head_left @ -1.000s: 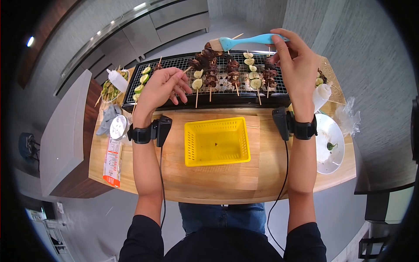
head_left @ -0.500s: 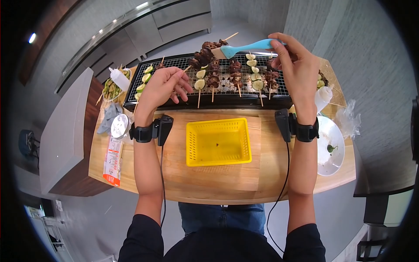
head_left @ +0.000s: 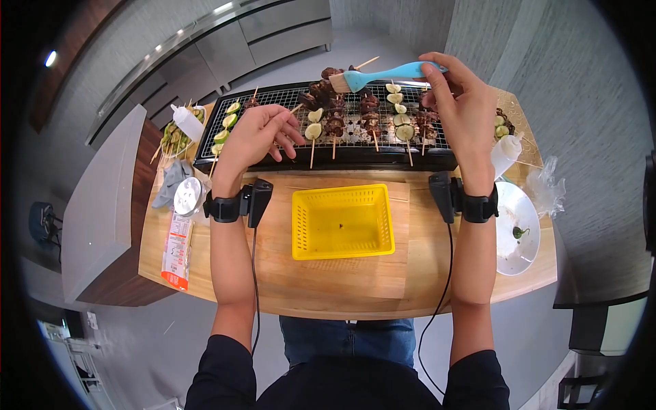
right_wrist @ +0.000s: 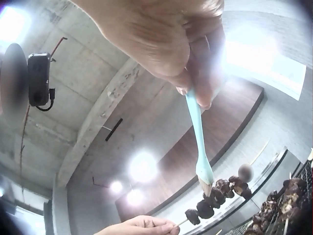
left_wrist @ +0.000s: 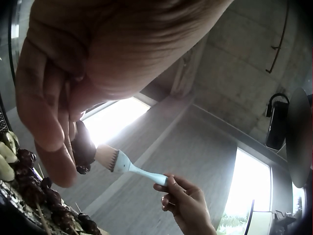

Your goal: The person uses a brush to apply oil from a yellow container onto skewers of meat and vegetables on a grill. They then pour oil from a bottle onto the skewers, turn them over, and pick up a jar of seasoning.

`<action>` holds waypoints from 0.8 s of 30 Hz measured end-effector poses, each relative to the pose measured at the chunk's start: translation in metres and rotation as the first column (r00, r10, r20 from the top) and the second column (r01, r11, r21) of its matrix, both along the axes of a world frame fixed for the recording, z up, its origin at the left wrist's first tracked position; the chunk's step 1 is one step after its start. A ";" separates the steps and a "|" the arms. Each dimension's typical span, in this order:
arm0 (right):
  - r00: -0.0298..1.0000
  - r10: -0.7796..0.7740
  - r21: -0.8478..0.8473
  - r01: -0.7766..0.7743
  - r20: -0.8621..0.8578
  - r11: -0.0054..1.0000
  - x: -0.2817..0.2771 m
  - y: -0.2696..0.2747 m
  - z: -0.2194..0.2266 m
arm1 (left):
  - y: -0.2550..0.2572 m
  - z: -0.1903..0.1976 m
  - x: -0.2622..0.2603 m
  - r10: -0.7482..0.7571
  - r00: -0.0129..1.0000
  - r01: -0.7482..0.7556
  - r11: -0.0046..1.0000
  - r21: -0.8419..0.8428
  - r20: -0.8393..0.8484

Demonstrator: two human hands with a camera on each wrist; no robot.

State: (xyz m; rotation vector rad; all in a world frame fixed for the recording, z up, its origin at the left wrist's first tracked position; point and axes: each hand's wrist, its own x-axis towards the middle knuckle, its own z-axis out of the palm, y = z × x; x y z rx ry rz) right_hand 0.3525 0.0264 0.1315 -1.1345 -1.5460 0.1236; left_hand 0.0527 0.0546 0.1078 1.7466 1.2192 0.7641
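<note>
My left hand (head_left: 258,139) pinches the bare stick end of a skewer of dark brown chunks (right_wrist: 205,209). The skewer is lifted over the left-middle part of the grill (head_left: 301,162), slanting up and away to the right. In my right hand (head_left: 466,113) is a light blue basting brush (head_left: 393,72), gripped by the end of its handle between thumb and fingers. Its pale bristles (left_wrist: 106,157) lie against the chunks, as both wrist views show. On the wire grate beneath are several more skewers, some with dark chunks (head_left: 370,113), others with green-edged zucchini slices (head_left: 404,131).
A yellow basket (head_left: 343,255) stands on the wooden table before the grill. At left are a white squeeze bottle (head_left: 187,123), a shaker lid (head_left: 188,197) and a packet (head_left: 177,249). Another squeeze bottle (head_left: 506,152), a white plate (head_left: 509,260) and a plastic bag (head_left: 549,188) are at right.
The brush head has moved slightly toward me along the skewer since a second ago. The skewer's far tip has dipped a little in the last half second. Both hands keep their hold.
</note>
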 end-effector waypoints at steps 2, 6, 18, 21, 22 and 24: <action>1.000 0.005 0.004 -0.005 -0.015 1.000 0.001 0.001 0.000 | 0.001 0.000 -0.001 -0.001 1.000 0.001 1.000 -0.001 -0.004; 0.997 0.030 0.012 -0.029 -0.066 1.000 -0.002 -0.001 0.001 | 0.000 0.000 0.001 0.004 1.000 -0.004 1.000 -0.010 -0.010; 0.997 0.039 -0.010 -0.038 0.073 0.999 -0.002 0.004 -0.004 | 0.003 -0.004 0.000 -0.001 1.000 0.001 1.000 -0.004 0.005; 0.996 0.043 -0.013 -0.042 0.073 0.999 -0.001 0.003 -0.004 | 0.001 -0.004 0.001 0.005 1.000 -0.005 1.000 0.007 0.001; 0.996 0.043 -0.013 -0.042 0.073 0.999 -0.002 0.003 -0.003 | 0.002 -0.004 0.001 0.005 1.000 -0.005 1.000 0.007 0.001; 0.998 0.024 -0.010 -0.024 0.055 1.000 -0.002 0.001 -0.003 | 0.002 -0.005 0.001 0.000 1.000 0.000 1.000 0.004 0.003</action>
